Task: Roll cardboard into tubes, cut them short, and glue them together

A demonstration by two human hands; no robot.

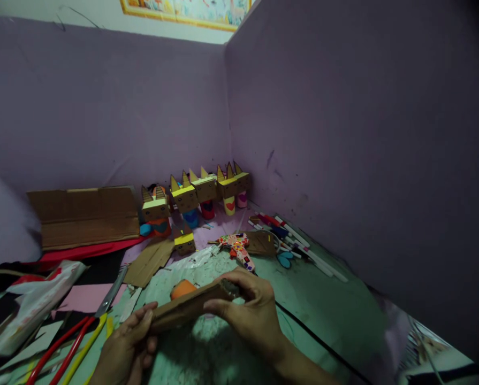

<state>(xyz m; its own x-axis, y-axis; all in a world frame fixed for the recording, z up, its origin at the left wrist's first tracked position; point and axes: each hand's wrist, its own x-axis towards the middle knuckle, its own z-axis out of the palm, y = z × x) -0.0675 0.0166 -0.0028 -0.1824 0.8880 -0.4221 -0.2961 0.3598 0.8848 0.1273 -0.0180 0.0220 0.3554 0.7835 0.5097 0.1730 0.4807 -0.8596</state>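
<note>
**Fingers pinching a cardboard strip from both ends**

Above a green work surface, the left hand is gripping the strip's lower, nearer end, its fingers drawn in narrow on the board. The right hand is holding the farther, raised end, thumb on the near face, fingers curling over and behind. The strip is lying between them, its long axis running from 8 o'clock to 2 o'clock: it is extending toward 2 from the left fingers, toward 8 from the right. Both hands are touching it, so neither is nearer. A dark grey patch is showing at the right end, too dim to identify.

Taking the strip as the dial's centre, red-handled scissors are lying toward 9 o'clock, and a black cable is trailing off toward 4. Just beyond the strip, at 12, an orange object is peeking out, partly hidden. A floral-patterned tool, apparently a glue gun, is resting at 1 o'clock, past the right hand, with markers fanning out toward 2. Farther back, box-headed cardboard figures are standing around 12, and a creased cardboard sheet is leaning at 10, before purple walls.
</note>
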